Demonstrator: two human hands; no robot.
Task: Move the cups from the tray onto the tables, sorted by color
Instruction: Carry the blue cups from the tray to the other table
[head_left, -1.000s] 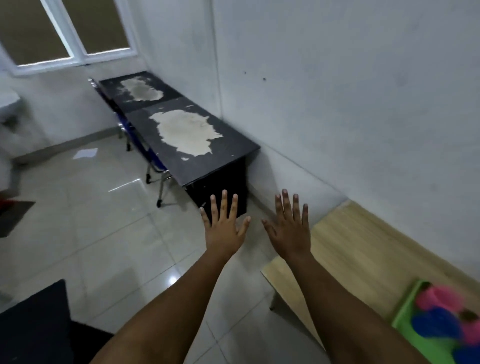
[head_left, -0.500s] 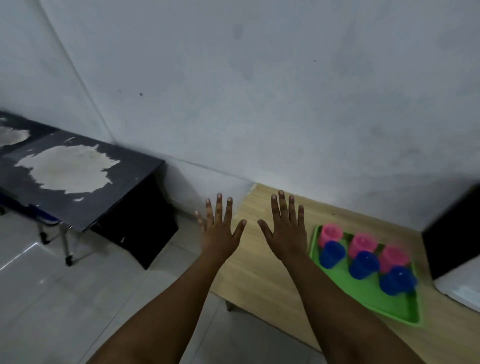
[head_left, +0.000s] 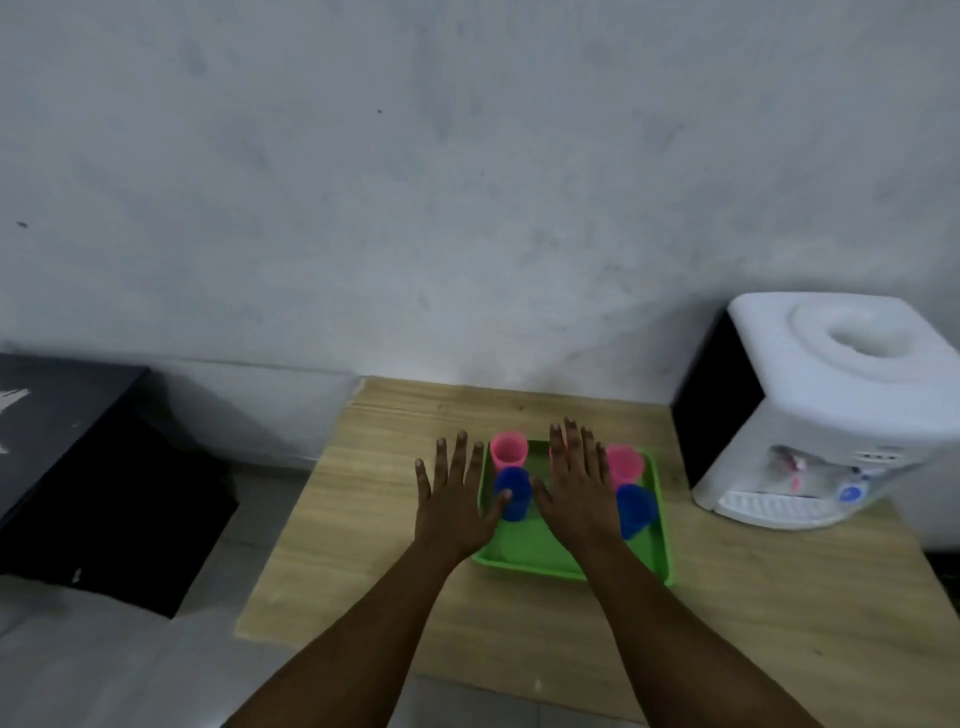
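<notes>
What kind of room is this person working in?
Probably a plain office or break room, though that's a guess. A white water dispenser stands on a wooden table against a bare scuffed wall, with a worn black desk beside it. Nothing homely is in view.

A white water dispenser (head_left: 826, 415) is sitting at the right end of the wooden surface, its back close to the wall. Its top is showing a round, sunken opening with no bottle in it, and its front is carrying a recessed tap area above a slotted drip grille; the small markings there are too blurred to read. Its left side panel is looking black. A pale grey wall (head_left: 415, 182) is filling the upper half of the view, its paint showing faint smudges and a few small dark specks. Light floor tiles (head_left: 93, 670) are showing at the lower left.
</notes>
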